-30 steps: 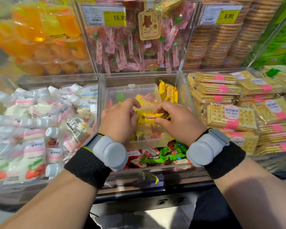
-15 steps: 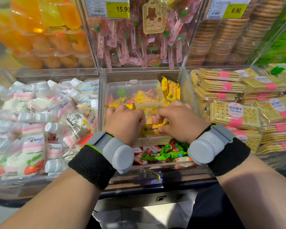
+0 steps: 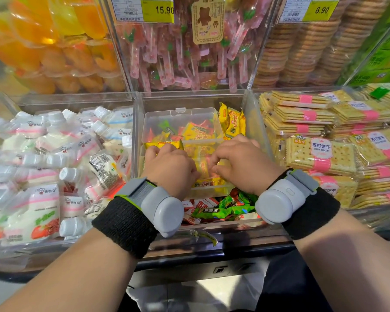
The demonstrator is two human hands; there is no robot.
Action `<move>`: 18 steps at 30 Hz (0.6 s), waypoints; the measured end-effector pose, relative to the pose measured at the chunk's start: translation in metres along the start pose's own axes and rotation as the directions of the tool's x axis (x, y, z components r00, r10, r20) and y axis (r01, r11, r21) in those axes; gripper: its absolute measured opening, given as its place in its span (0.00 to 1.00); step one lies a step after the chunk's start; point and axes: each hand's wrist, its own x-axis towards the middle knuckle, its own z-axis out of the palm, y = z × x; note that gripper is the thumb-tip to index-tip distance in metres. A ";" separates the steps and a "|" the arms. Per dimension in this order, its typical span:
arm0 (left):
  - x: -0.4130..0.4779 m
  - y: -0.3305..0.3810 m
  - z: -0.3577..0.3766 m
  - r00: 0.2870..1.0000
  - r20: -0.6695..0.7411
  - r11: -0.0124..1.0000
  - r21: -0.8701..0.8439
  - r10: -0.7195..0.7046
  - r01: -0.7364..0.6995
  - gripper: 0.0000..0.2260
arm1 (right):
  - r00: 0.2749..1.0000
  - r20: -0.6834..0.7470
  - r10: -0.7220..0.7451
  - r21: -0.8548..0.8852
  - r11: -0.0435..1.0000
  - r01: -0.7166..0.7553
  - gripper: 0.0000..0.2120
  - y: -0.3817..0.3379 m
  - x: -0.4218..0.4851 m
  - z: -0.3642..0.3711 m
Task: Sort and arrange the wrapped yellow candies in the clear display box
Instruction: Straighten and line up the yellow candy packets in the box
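Note:
A clear plastic box (image 3: 180, 115) sits in the middle shelf bin, filled with yellow wrapped candies (image 3: 197, 132) plus a few red and green ones. My left hand (image 3: 170, 167) is curled inside the box's near left part, fingers down among the candies. My right hand (image 3: 241, 161) is beside it on the right, fingers bent over the yellow candies (image 3: 208, 182) at the box's front edge. Whether either hand pinches a candy is hidden by the knuckles. More yellow candies (image 3: 232, 120) stand upright behind the box on the right.
Green and red wrapped candies (image 3: 216, 210) lie in the bin in front of the box. White drink pouches (image 3: 54, 163) fill the left bin and soda cracker packs (image 3: 324, 154) the right. Bins of pink lollipops (image 3: 185, 52), orange jellies and biscuits stand behind.
A second ago both hands held one yellow candy above the box. They have since dropped into the box's front part, and the candy now lies among the others.

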 end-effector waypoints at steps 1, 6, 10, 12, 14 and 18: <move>0.000 0.001 0.000 1.000 0.001 1.000 0.005 -0.003 0.003 0.14 | 0.999 -0.039 0.008 0.026 1.000 -0.007 0.04 0.001 0.000 -0.001; 0.002 0.004 -0.004 0.999 -0.042 0.999 -0.034 -0.008 0.007 0.15 | 0.986 -0.157 0.048 0.126 0.992 -0.028 0.04 0.013 0.001 -0.014; 0.005 0.012 -0.008 0.993 -0.116 0.998 -0.067 0.003 -0.011 0.12 | 0.959 -0.264 0.102 0.155 0.986 -0.063 0.03 0.027 0.000 -0.024; 0.007 0.015 -0.010 0.988 -0.152 0.996 -0.086 0.000 -0.014 0.11 | 0.948 -0.296 0.116 0.150 0.986 -0.074 0.04 0.031 -0.002 -0.028; 0.011 0.019 -0.013 0.984 -0.176 0.995 -0.095 -0.001 -0.016 0.10 | 0.937 -0.325 0.129 0.136 0.987 -0.088 0.04 0.034 -0.003 -0.030; 0.020 0.031 -0.016 0.979 -0.202 0.994 -0.101 0.029 -0.051 0.08 | 0.916 -0.376 0.140 0.099 0.989 -0.111 0.03 0.043 -0.008 -0.032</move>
